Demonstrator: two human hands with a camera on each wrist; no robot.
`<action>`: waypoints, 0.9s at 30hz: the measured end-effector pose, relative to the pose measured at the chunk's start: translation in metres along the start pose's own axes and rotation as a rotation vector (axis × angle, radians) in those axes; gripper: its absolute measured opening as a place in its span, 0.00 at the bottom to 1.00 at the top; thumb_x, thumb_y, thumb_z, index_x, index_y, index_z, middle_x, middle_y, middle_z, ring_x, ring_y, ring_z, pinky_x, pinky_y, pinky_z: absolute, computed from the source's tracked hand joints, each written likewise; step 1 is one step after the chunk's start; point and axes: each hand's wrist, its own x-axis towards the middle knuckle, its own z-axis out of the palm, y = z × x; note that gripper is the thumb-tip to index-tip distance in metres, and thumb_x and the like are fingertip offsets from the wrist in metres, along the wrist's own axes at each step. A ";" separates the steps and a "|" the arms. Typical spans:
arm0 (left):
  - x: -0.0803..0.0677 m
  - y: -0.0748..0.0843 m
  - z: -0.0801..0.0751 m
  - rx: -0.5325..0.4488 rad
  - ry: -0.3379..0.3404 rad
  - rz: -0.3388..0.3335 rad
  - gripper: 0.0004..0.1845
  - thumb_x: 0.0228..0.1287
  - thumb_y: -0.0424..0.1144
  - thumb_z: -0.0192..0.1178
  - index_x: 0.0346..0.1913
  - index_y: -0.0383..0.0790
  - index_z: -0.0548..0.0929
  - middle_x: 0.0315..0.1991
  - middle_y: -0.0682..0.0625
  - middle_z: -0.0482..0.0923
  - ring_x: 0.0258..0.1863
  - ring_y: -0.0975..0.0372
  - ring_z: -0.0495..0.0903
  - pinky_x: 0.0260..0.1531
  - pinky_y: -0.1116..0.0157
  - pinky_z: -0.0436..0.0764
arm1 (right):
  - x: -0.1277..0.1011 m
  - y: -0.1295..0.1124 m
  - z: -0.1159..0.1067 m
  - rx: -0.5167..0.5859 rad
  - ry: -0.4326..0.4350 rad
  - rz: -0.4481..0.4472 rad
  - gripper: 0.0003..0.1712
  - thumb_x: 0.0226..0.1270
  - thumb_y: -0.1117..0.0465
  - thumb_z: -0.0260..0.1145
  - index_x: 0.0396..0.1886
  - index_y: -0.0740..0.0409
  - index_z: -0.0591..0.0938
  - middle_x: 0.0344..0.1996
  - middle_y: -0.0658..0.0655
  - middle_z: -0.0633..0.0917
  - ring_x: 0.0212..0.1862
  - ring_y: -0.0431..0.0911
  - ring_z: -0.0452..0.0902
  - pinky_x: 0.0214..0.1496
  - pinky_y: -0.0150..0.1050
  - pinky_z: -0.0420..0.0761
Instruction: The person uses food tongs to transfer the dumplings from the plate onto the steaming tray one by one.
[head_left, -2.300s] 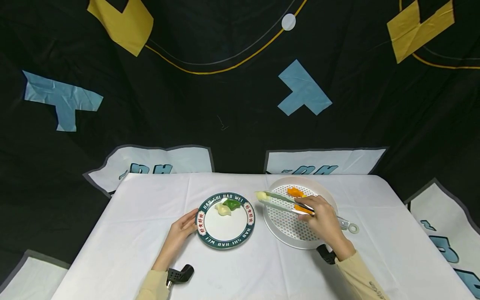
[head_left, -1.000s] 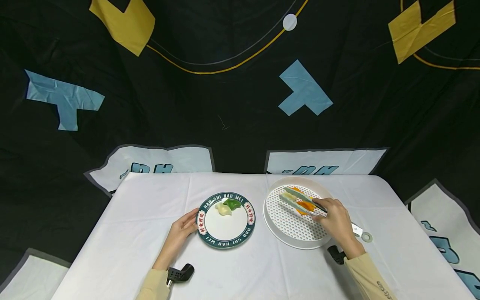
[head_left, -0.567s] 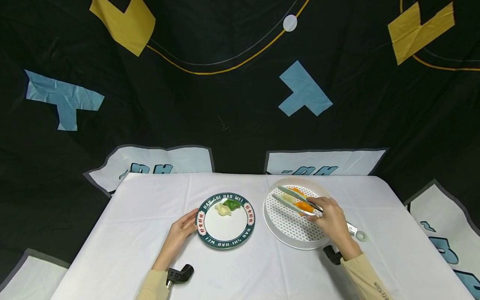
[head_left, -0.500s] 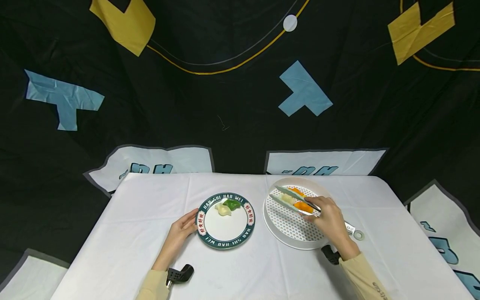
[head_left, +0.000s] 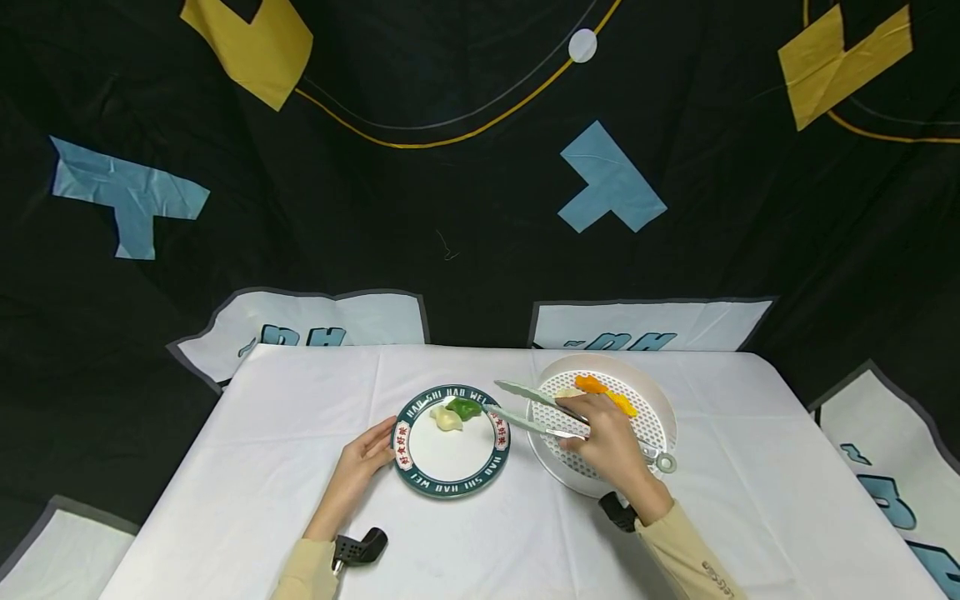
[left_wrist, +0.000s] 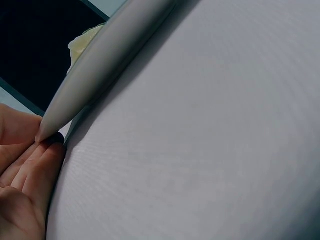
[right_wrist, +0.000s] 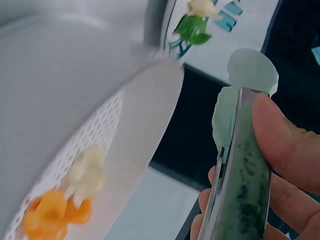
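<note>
My left hand [head_left: 363,458] pinches the left rim of a white plate [head_left: 453,458] with a green lettered border. On that plate lie a green dumpling [head_left: 463,408] and a pale one. My right hand [head_left: 603,442] grips tongs [right_wrist: 247,150] with pale green tips; their arms stand apart with nothing between them. The tips point left, the nearer one overlapping the plate's right rim in the head view. Below and beside this hand is a white steamer tray [head_left: 660,392] with a perforated base. It holds orange [head_left: 591,383], yellow [head_left: 622,403] and pale [right_wrist: 87,172] dumplings, the pale one partly hidden in the head view.
A white cloth [head_left: 517,542] covers the table. Behind the table hangs a black backdrop [head_left: 450,233] with blue and yellow shapes. A black wrist camera [head_left: 362,547] sits by the left sleeve, and another [head_left: 617,512] by the right.
The tongs carried a pale dumpling over the tray and let it go there. They have since moved left toward the plate, with their arms apart. My left hand and the plate stay put.
</note>
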 end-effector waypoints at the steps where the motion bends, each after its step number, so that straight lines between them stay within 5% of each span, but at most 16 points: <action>1: 0.000 0.000 0.000 0.003 -0.001 0.000 0.29 0.61 0.22 0.53 0.67 0.27 0.65 0.66 0.33 0.64 0.65 0.49 0.65 0.55 0.77 0.70 | 0.001 -0.002 0.003 0.001 -0.003 -0.010 0.33 0.33 0.70 0.81 0.48 0.63 0.84 0.45 0.59 0.84 0.51 0.55 0.76 0.56 0.53 0.74; 10: -0.001 0.002 0.000 0.012 -0.012 -0.003 0.29 0.63 0.23 0.54 0.68 0.28 0.65 0.67 0.35 0.63 0.66 0.51 0.64 0.56 0.76 0.68 | 0.011 -0.023 0.025 0.006 -0.056 -0.051 0.32 0.35 0.68 0.80 0.48 0.61 0.85 0.42 0.55 0.84 0.43 0.50 0.75 0.45 0.44 0.78; 27: 0.000 0.000 0.000 0.036 -0.004 -0.006 0.29 0.62 0.24 0.54 0.68 0.29 0.65 0.67 0.35 0.63 0.66 0.50 0.64 0.56 0.76 0.68 | 0.022 -0.040 0.058 -0.055 -0.177 -0.063 0.31 0.37 0.65 0.79 0.49 0.60 0.84 0.41 0.57 0.84 0.43 0.51 0.75 0.46 0.45 0.79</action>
